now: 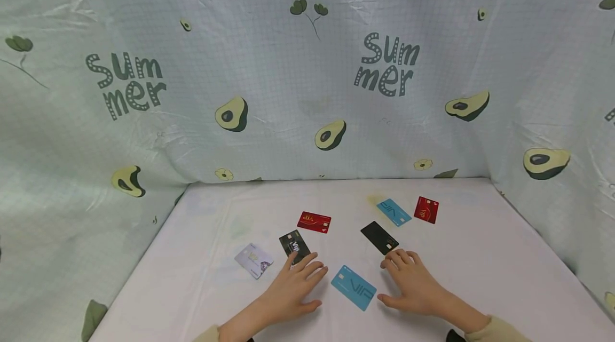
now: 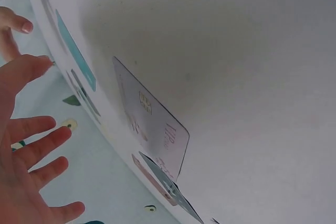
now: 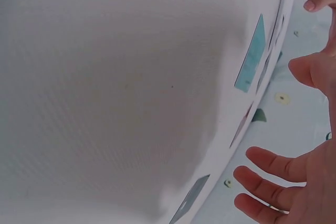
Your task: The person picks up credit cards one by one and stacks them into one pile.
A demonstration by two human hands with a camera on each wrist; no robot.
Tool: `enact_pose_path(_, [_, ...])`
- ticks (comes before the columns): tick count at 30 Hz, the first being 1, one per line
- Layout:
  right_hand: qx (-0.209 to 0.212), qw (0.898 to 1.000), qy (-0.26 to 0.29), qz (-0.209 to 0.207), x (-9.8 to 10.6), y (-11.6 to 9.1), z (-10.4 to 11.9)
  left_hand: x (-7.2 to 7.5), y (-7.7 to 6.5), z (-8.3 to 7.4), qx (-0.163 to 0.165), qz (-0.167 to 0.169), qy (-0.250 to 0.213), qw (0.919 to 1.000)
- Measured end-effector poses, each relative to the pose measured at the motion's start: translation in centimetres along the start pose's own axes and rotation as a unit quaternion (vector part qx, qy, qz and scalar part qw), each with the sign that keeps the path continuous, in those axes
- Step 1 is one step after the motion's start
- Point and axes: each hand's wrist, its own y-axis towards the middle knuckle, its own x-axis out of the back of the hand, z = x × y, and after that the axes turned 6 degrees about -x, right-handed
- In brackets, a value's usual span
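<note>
My left hand (image 1: 294,293) is over the front of the table with its fingers spread and nothing held. In the head view its fingertips overlap the lower end of a black VIP card (image 1: 290,240); the left wrist view shows that hand (image 2: 21,150) raised off the surface. A light blue VIP card (image 1: 354,287) lies flat between both hands, apart from them. My right hand (image 1: 412,288) also holds nothing, its fingertips near the lower end of a plain black card (image 1: 379,237). Left of the left hand lies a silver card (image 1: 253,260).
Farther back lie a red VIP card (image 1: 314,222), another blue VIP card (image 1: 394,212) and a second red card (image 1: 426,209). The cards rest on a white-covered table (image 1: 485,256). A printed avocado curtain (image 1: 278,75) rises behind and along both sides.
</note>
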Motion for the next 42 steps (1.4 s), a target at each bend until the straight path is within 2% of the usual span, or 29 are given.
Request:
enact_pose_path(12, [0.02, 1.0, 0.008, 0.013, -0.3, 0.4, 0.9, -0.5, 1.5, -0.3, -0.047, 0.022, 0.014, 0.9985])
enact_pose_path(22, [0.02, 0.998, -0.002, 0.058, -0.8, 0.8, 1.6, -1.0, 2.9, -0.1, -0.062, 0.065, 0.018, 0.9958])
enact_pose_path(30, [0.048, 0.997, -0.014, 0.059, -1.2, 1.2, 2.1, -1.4, 4.0, 0.5, -0.074, 0.093, 0.02, 0.9927])
enact_pose_path(35, [0.062, 0.996, -0.027, 0.059, -1.4, 1.3, 2.5, -1.8, 4.4, 0.8, -0.09, 0.089, 0.027, 0.9916])
enact_pose_path(42, [0.055, 0.994, -0.046, 0.077, -1.6, 1.6, 2.9, -2.4, 4.8, 1.0, -0.116, 0.075, 0.038, 0.9897])
